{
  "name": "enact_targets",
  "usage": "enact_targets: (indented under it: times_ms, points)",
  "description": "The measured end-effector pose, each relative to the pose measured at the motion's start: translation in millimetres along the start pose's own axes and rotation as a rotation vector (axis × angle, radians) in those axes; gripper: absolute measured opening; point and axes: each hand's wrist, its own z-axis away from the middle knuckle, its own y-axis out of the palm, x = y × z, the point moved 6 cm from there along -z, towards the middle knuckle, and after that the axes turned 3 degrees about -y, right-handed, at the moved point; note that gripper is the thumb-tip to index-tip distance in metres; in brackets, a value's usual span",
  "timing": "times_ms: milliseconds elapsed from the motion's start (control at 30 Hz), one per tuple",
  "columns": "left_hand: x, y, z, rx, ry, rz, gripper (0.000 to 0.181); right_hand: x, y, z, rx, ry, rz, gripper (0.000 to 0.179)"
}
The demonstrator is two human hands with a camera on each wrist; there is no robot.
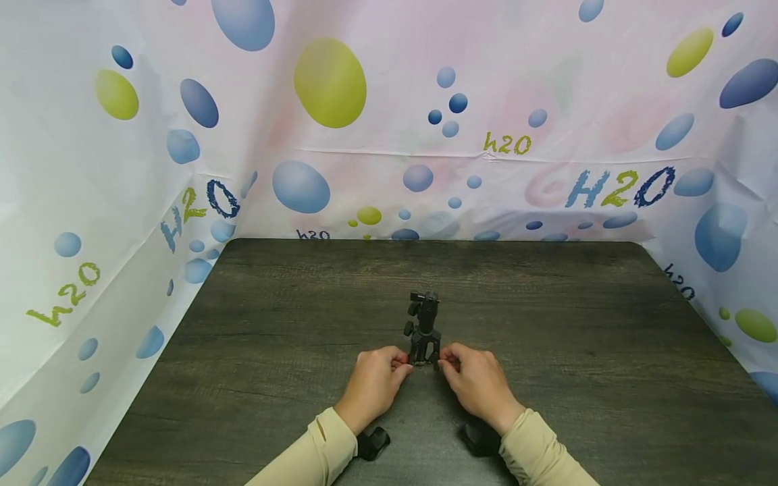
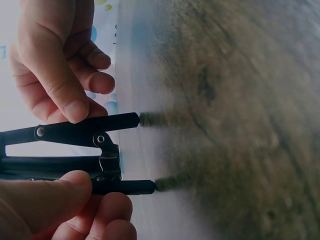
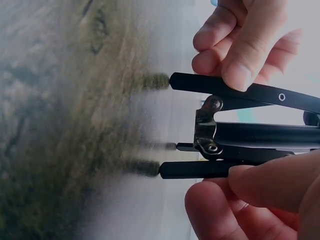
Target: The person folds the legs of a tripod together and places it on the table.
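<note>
A small black tripod (image 1: 423, 327) stands upright on the dark wood-grain table, its legs only slightly spread. My left hand (image 1: 377, 378) pinches one leg low down between thumb and fingers. On the opposite side, my right hand (image 1: 477, 379) pinches another leg the same way. In the left wrist view, a metal bracket (image 2: 110, 157) joins the legs to the centre post near the feet. The right wrist view shows the leg (image 3: 200, 170) under my right thumb, with a thinner-looking third leg tip (image 3: 186, 147) behind it. Leg tips are at the tabletop, where their reflections show.
The dark table (image 1: 292, 297) stretches out around the tripod. A white sheet (image 1: 389, 81) printed with blue and green bubbles and "H2O" lettering hangs behind and along both sides. Black devices (image 1: 372, 444) sit at both wrists, below the beige sleeves (image 1: 316, 445).
</note>
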Motion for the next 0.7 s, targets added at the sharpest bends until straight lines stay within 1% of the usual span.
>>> enact_targets:
  times_ms: [367, 700]
  points:
    - [0.7, -0.6, -0.8, -0.002, 0.004, -0.003, 0.008, 1.0, 1.2, 0.7, -0.01, -0.012, 0.001, 0.009]
    - [1.2, -4.1, -1.1, -0.033, 0.032, -0.012, 0.006, 4.4, 2.5, 2.3, -0.006, -0.018, -0.001, 0.01]
